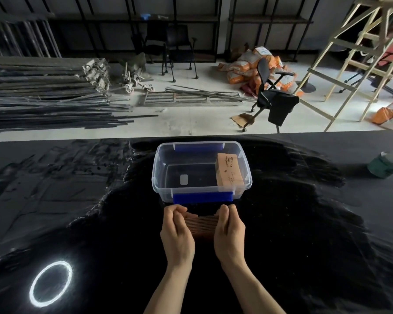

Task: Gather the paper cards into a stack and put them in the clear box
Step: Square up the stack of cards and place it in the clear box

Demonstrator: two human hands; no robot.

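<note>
A thick stack of brown paper cards stands on edge on the black table, just in front of the clear box. My left hand presses its left end and my right hand presses its right end, fingers curled around it. The clear box with blue clips stands open right behind the hands. Inside it, a second bundle of brown cards leans against the right wall. The lower part of the held stack is hidden between my palms.
A green tin with a pale lid stands at the table's far right. A bright ring of reflected light shows on the glossy black tabletop at lower left. Beyond the table's far edge lie floor clutter, chairs and a wooden ladder.
</note>
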